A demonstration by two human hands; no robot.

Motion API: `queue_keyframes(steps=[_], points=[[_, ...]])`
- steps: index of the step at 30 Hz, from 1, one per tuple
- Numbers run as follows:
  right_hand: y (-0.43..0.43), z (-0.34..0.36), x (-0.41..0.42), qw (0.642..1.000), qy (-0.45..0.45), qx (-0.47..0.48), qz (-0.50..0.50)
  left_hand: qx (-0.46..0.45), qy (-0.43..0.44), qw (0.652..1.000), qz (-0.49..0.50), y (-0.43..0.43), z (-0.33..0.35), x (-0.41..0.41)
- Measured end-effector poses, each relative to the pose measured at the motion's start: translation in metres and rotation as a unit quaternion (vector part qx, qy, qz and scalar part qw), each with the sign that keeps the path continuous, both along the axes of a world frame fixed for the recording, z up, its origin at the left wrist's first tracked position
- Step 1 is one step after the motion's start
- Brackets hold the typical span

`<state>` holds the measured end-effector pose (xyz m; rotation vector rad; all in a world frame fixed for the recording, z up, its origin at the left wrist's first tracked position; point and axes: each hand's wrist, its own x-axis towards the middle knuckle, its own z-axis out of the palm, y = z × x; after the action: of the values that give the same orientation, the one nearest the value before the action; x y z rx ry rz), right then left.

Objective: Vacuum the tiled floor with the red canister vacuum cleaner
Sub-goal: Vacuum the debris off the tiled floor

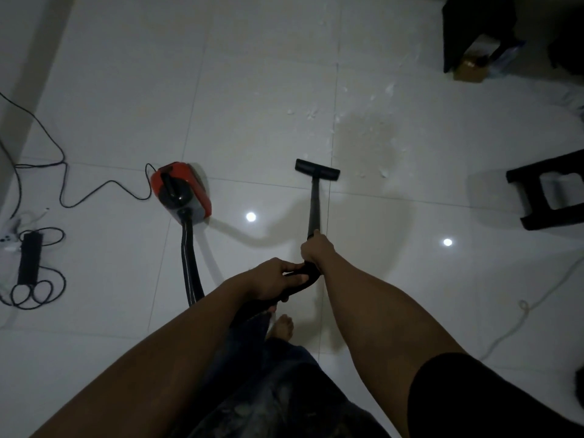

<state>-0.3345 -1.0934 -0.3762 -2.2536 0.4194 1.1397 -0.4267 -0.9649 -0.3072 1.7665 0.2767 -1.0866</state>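
Observation:
The red canister vacuum (181, 191) sits on the white tiled floor (259, 74) to the left of centre. Its black hose (189, 273) runs from the canister toward me and bends into the handle. My left hand (275, 278) grips the curved black handle low down. My right hand (316, 248) grips the black wand (314, 207) just above it. The wand ends in a flat black floor nozzle (317, 169) resting on the tiles. White paper scraps (373, 137) lie scattered just beyond and right of the nozzle.
A black power cord (91, 197) snakes left from the canister to a power strip (29, 259) with coiled cable. A black stool (550, 194) stands at right, dark furniture with a cardboard box (471, 66) at far right. A white cord (521, 314) lies lower right. My bare foot (281, 327) is below the handle.

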Motion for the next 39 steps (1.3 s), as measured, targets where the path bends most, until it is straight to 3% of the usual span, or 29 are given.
queue_keyframes(steps=[9,39], points=[[0.029,-0.001,0.078,0.992,0.009,-0.072,0.103,-0.033,0.046,0.998,0.035,0.019,-0.005,0.069],[0.078,-0.017,0.323,0.989,-0.007,-0.050,0.137,-0.017,0.095,0.989,0.111,0.049,-0.012,0.312]])
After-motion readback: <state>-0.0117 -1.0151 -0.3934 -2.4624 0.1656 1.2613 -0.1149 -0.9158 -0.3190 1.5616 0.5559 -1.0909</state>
